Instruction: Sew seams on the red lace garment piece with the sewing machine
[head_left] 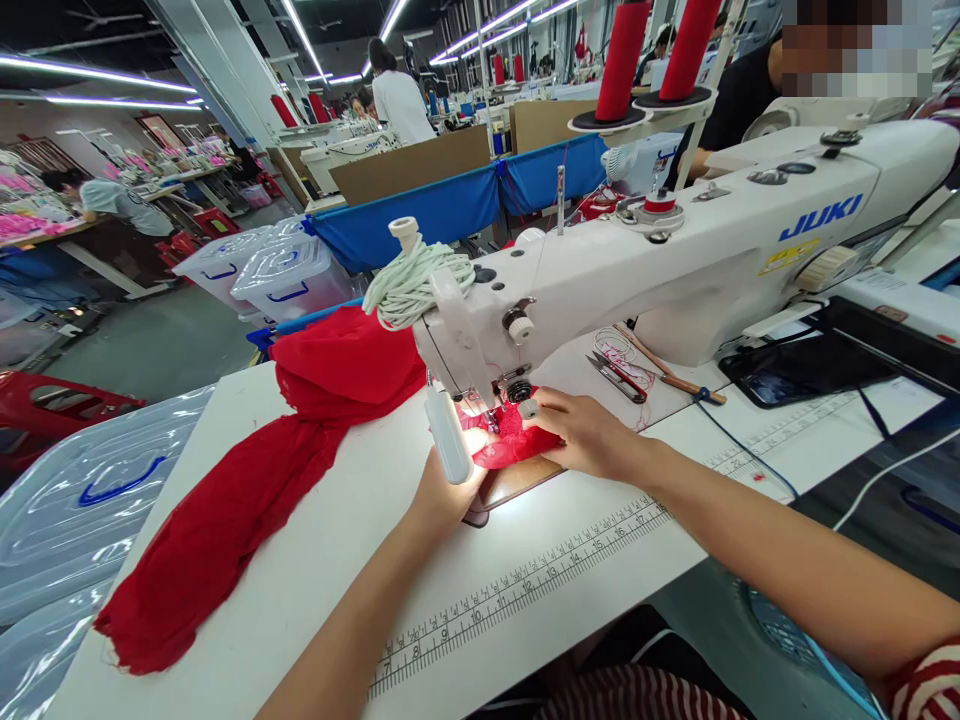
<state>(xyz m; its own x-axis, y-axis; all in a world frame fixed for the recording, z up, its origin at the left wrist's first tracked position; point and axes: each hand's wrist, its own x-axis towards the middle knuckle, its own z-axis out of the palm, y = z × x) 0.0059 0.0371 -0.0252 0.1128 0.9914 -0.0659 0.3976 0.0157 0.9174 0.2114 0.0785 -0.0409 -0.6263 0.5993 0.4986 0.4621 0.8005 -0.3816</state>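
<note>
A piece of red fabric [510, 440] lies under the presser foot of a white sewing machine [592, 290], lit by a bright light at the needle. My right hand [589, 430] grips the fabric's right side, thumb and fingers bent around it. At the fabric's left edge is my left hand [442, 495]; a white upright part [448, 435] of the machine covers most of its fingers, so its grip is unclear. A long bunched red cloth [247, 510] stretches over the table's left side and behind the machine head.
Thread snips [616, 376], a wooden-handled tool [694, 388] and a dark phone [802, 370] lie right of the needle. A printed ruler [517, 590] runs along the white table [300, 580]. Clear plastic bins [90, 500] stand left. Red thread cones [622, 60] rise behind; other people sit farther off.
</note>
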